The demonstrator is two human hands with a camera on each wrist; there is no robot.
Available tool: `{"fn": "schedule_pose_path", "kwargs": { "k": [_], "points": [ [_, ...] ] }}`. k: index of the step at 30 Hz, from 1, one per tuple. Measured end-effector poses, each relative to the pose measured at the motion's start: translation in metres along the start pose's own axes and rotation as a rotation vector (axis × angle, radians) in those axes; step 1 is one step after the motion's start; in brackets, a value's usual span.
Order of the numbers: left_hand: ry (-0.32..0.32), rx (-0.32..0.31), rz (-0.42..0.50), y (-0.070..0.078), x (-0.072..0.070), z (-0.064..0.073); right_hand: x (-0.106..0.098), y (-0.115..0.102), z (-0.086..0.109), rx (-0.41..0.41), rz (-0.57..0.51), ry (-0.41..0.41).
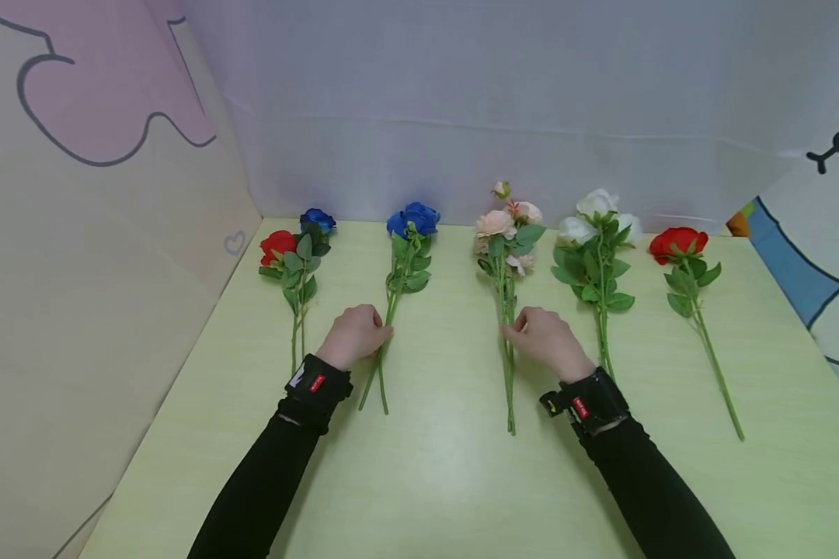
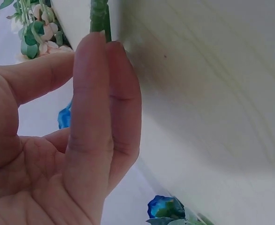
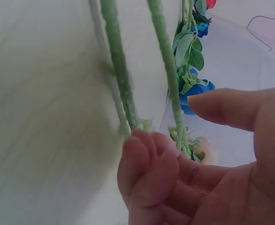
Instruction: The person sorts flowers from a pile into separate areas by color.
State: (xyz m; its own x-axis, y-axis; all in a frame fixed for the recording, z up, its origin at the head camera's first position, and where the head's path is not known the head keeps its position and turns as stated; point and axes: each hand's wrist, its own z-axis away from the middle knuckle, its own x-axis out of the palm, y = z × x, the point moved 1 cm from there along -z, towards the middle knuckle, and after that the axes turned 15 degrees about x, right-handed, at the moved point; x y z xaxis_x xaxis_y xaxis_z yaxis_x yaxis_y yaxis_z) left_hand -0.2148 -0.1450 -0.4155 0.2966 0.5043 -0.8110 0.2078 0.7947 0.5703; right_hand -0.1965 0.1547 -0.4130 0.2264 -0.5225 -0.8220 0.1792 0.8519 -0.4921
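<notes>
My left hand [image 1: 356, 335] pinches the crossed green stems of the blue roses [image 1: 414, 220], which lie with their blooms toward the back wall. In the left wrist view, a piece of green stem [image 2: 100, 18] shows right at the fingertips. My right hand [image 1: 547, 341] is at the stems of the pale pink flowers [image 1: 496, 225]. Its bent fingers touch one stem [image 3: 121, 70] in the right wrist view. The thumb stands apart from those fingers, with a second stem [image 3: 167, 56] passing through the gap.
On the left of the pale table [image 1: 433, 497] lie a red rose [image 1: 277, 247] and a dark blue rose [image 1: 318, 221]. White flowers [image 1: 597, 203] lie right of the pink ones, their stems partly behind my right wrist. A single red rose [image 1: 678, 244] lies farther right.
</notes>
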Motion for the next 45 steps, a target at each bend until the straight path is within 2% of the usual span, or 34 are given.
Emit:
{"fn": "schedule_pose_path", "kwargs": {
  "k": [7,18,35,40,45],
  "points": [
    [-0.004,0.004,-0.003,0.001,0.0,0.001,0.002,-0.002,0.001,0.029,0.04,-0.045],
    [-0.006,0.004,-0.023,-0.005,0.002,-0.006,0.003,-0.004,0.0,0.049,0.105,-0.091],
    [-0.025,-0.027,-0.011,-0.004,-0.002,-0.007,0.007,-0.006,0.0,0.055,0.098,-0.097],
    [-0.007,0.011,0.007,-0.002,0.0,-0.008,0.003,-0.002,0.004,0.066,0.073,-0.049],
    [0.119,0.056,0.006,-0.007,-0.001,-0.001,0.001,-0.002,0.005,0.005,-0.059,0.095]
  ]
}}
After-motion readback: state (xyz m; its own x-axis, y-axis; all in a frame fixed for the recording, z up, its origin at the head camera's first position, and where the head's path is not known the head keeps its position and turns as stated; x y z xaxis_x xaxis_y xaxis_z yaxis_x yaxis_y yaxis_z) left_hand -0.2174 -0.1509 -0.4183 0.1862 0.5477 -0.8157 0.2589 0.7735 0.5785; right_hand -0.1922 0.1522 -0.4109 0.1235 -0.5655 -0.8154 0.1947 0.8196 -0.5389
